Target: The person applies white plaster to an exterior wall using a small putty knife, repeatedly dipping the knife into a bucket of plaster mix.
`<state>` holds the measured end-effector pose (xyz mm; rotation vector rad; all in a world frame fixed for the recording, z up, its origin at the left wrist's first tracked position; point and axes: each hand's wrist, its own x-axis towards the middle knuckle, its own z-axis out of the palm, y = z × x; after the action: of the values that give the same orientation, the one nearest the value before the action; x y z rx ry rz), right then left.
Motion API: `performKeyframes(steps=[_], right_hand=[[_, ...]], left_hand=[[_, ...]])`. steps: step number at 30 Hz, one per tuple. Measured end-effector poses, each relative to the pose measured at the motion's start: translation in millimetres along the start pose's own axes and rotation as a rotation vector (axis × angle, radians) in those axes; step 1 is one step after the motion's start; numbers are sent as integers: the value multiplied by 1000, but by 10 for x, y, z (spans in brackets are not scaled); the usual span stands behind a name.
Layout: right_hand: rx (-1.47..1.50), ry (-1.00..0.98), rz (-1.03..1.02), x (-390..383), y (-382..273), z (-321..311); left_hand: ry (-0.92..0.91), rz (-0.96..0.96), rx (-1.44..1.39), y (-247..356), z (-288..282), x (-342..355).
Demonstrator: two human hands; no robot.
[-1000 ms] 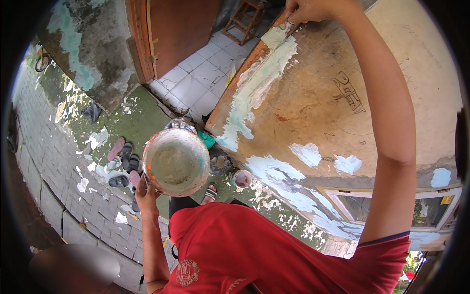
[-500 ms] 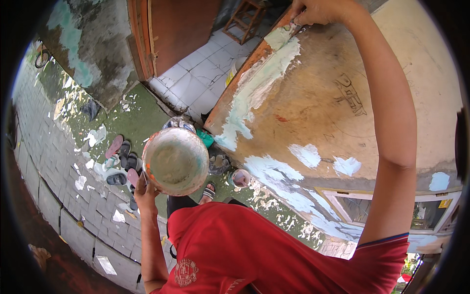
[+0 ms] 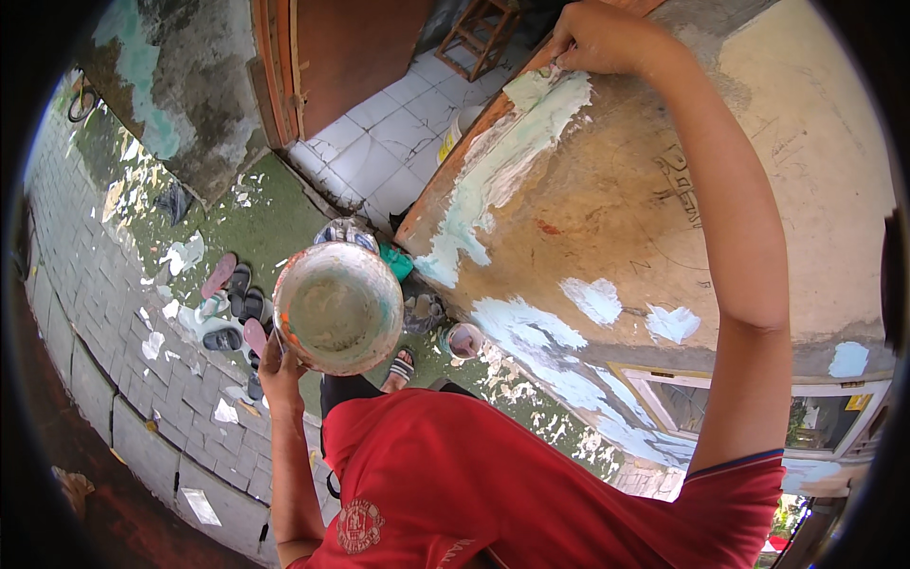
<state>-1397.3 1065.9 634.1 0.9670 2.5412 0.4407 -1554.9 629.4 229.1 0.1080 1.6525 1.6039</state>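
Little has changed since the earlier frames: the right hand (image 3: pixel 592 38) stays at the top centre of the frame, pressed to the wall (image 3: pixel 806 190), and the view has only drifted a touch. Its grip is closed round a scraper (image 3: pixel 531 87), whose pale blade lies flat against the plaster at the head of a long whitish smear of filler (image 3: pixel 502 161) running down toward the middle of the frame. The left hand (image 3: pixel 280 370) at centre left cups a round bowl (image 3: pixel 338 308) from beneath, fingers curled under its base, held level above the sandals (image 3: pixel 232 294) on the green ground. To spread well, I judge the blade should stay at a shallow angle with steady pressure, drawn along the smear in one pass, while the bowl keeps level and near.
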Motion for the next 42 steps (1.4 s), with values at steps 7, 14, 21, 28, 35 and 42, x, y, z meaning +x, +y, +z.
performKeyframes(steps=[7, 14, 21, 28, 35, 42], right_hand=[[75, 117, -81, 66, 37, 433], [26, 19, -70, -76, 44, -87], [75, 109, -74, 9, -13, 347], [-43, 61, 28, 119, -213, 500], [-39, 70, 65, 222, -280, 800], [15, 118, 37, 321, -398, 1078]], left_hand=[[19, -10, 18, -74, -63, 8], [29, 5, 56, -113, -70, -5], [40, -16, 13, -63, -9, -11], [50, -13, 38, -128, -75, 1], [73, -29, 48, -127, -109, 3], [99, -40, 28, -214, -197, -6]])
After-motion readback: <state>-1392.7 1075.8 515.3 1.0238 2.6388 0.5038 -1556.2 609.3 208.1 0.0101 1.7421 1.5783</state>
